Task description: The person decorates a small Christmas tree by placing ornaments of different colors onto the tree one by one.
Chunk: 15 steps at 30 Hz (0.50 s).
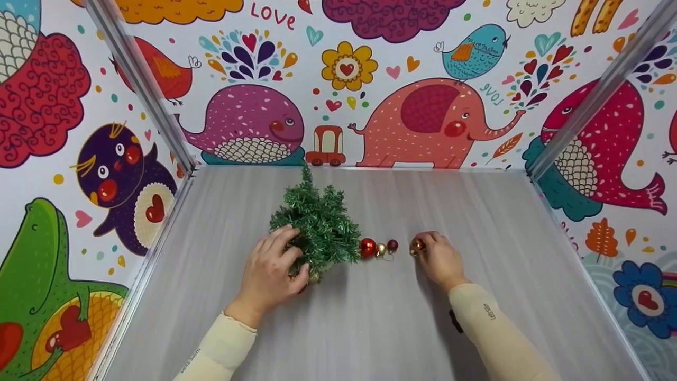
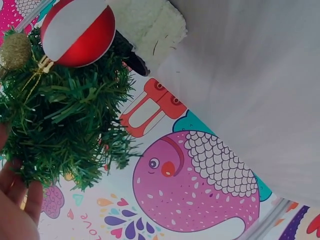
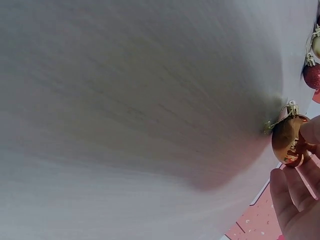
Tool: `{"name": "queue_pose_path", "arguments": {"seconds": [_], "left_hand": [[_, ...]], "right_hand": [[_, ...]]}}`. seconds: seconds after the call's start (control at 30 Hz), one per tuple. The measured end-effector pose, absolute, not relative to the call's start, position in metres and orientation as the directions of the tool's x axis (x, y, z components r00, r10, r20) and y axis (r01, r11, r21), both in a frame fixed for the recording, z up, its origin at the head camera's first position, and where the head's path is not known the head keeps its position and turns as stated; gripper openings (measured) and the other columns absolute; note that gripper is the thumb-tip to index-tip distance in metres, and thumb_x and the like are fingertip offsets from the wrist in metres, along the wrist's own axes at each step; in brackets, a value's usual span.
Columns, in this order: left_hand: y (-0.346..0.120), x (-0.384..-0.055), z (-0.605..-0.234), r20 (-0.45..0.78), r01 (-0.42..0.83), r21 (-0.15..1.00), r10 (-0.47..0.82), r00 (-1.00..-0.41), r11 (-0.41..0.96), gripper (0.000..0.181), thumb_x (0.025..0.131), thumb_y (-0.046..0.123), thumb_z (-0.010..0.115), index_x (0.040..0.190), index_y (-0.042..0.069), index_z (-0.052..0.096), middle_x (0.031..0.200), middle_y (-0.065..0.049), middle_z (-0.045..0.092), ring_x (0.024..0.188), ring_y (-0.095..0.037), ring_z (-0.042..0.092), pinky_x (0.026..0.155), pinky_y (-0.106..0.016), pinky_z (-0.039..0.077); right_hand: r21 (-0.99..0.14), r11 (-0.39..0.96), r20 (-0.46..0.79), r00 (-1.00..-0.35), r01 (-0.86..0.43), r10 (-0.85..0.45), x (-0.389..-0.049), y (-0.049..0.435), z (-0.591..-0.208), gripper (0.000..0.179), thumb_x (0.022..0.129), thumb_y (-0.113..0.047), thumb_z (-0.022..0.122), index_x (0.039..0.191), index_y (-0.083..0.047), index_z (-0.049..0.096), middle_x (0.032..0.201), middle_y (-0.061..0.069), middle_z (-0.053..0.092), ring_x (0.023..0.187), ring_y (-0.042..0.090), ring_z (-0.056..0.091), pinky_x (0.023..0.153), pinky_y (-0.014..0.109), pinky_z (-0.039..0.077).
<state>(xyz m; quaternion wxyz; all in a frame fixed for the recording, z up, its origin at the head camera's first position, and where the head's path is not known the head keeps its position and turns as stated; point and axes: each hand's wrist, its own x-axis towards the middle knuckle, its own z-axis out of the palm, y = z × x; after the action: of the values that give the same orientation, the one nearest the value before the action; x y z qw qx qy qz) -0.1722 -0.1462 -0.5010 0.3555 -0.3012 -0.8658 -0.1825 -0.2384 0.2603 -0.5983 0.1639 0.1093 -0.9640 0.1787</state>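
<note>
A small green tinsel Christmas tree (image 1: 322, 225) is left of the table's middle, its tip pointing to the back wall. My left hand (image 1: 272, 267) holds it from the left, fingers curved against the branches. In the left wrist view, a red bauble (image 2: 82, 47) with a broad pale band and a glittery gold bauble (image 2: 16, 51) hang among the branches. My right hand (image 1: 443, 262), right of the tree, pinches a shiny gold bauble (image 3: 287, 140) between thumb and fingers, low over the table. A gold string loop shows at its cap.
Between tree and right hand lie a red bauble (image 1: 367, 247), a small gold bauble (image 1: 381, 250) and a dark red bauble (image 1: 392, 245). The grey table (image 1: 370, 328) meets walls printed with cartoon animals, and metal rails (image 1: 597, 90) run along the corners.
</note>
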Motion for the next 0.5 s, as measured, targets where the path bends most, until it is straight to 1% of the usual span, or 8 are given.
{"name": "queue_pose_path", "arguments": {"seconds": [0.2, 0.37, 0.5], "left_hand": [[-0.1487, -0.173, -0.5017, 0.723, 0.658, 0.112, 0.393, -0.568, 0.745, 0.018, 0.079, 0.028, 0.066, 0.078, 0.01, 0.066, 0.126, -0.012, 0.062, 0.123, -0.031, 0.055, 0.086, -0.049, 0.051], [-0.1505, -0.1729, -0.5011, 0.722, 0.658, 0.107, 0.397, -0.567, 0.745, 0.017, 0.079, 0.027, 0.065, 0.078, 0.01, 0.066, 0.127, -0.013, 0.062, 0.124, -0.032, 0.054, 0.087, -0.049, 0.051], [-0.1515, -0.1722, -0.5, 0.715, 0.65, 0.109, 0.395, -0.577, 0.752, 0.017, 0.08, 0.026, 0.064, 0.078, 0.01, 0.065, 0.129, -0.012, 0.061, 0.126, -0.031, 0.053, 0.091, -0.049, 0.049]], "right_hand": [[-0.313, 0.916, 0.339, -0.93, -0.251, -0.139, -0.2359, 0.2588, -0.5971, 0.027, 0.087, -0.008, 0.075, 0.113, -0.011, 0.068, 0.113, 0.005, 0.064, 0.104, 0.032, 0.062, 0.076, 0.052, 0.055], [-0.314, 0.916, 0.344, -0.929, -0.249, -0.135, -0.2357, 0.2583, -0.5972, 0.027, 0.086, -0.008, 0.076, 0.112, -0.01, 0.068, 0.111, 0.007, 0.065, 0.101, 0.033, 0.063, 0.076, 0.052, 0.054], [-0.32, 0.913, 0.348, -0.927, -0.254, -0.136, -0.2359, 0.2589, -0.5969, 0.028, 0.085, -0.008, 0.076, 0.112, -0.01, 0.068, 0.111, 0.007, 0.064, 0.1, 0.033, 0.063, 0.076, 0.052, 0.054]]}}
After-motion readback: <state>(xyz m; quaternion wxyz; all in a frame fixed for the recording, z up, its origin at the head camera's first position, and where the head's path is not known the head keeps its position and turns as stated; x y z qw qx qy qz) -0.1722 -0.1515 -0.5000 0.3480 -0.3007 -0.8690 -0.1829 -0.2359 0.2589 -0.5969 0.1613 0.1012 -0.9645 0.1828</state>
